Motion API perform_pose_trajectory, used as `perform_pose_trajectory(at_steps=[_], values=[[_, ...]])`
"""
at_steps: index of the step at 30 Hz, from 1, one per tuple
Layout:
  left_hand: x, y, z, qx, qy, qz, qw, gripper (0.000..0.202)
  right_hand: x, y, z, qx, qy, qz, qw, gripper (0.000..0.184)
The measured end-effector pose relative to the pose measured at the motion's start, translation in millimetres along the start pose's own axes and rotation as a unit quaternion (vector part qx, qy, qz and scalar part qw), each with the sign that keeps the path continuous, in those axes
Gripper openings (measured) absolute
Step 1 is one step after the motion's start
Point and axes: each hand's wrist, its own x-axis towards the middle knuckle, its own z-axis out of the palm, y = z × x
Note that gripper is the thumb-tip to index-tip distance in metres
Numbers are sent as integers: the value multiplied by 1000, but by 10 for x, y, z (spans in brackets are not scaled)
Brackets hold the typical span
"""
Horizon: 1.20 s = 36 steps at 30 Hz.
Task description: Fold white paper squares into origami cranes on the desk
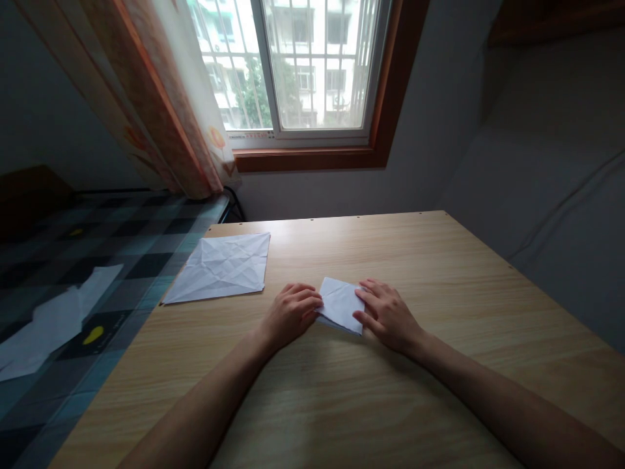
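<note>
A small folded sheet of white paper (342, 305) lies on the wooden table between my hands, its layers parted a little along the near edge. My left hand (295, 311) grips its left edge, fingers bent together, the thumb hidden from sight. On the right side, my right hand (385, 312) touches the paper with fingers spread, the fingertips resting on its top and right edge. Farther off to the left, a larger creased white sheet (224, 266) lies unfolded and flat.
The pale wooden table (381, 247) reaches toward the wall under a barred window (317, 71). At left stands a bed with a checked cover (161, 225), bearing loose white papers (53, 322). A patterned curtain (166, 98) hangs beside the window.
</note>
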Motion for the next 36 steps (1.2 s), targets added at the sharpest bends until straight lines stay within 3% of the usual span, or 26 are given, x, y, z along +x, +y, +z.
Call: perform_pose_trajectory(at_steps=[3, 6, 9, 16, 20, 27, 31, 34, 36], values=[[10, 29, -21, 20, -10, 16, 1000, 13, -31, -69, -43, -20, 8, -56, 998, 49], [20, 63, -40, 29, -32, 31, 999, 19, -60, -140, -57, -11, -12, -113, 993, 30], [31, 94, -39, 9, -35, 32, 999, 22, -73, -161, -30, 21, -15, -128, 991, 17], [49, 156, 54, -47, -1, -44, 998, 17, -94, -87, 37, 112, 11, -127, 985, 18], [88, 194, 80, -27, 1, -102, 994, 26, -104, -97, 33, 69, 23, -146, 987, 24], [114, 201, 91, 73, -32, -104, 991, 27, -69, -188, -58, 20, 15, -198, 980, 25], [100, 222, 63, 130, -12, -36, 991, 19, -57, -223, -85, -11, -3, -188, 982, 22], [79, 282, 37, 123, -53, 59, 989, 18, -65, -227, -75, -27, -3, -187, 982, 20], [61, 327, 30, 105, -77, 82, 988, 19, -76, -222, -59, -30, 5, -188, 982, 20]])
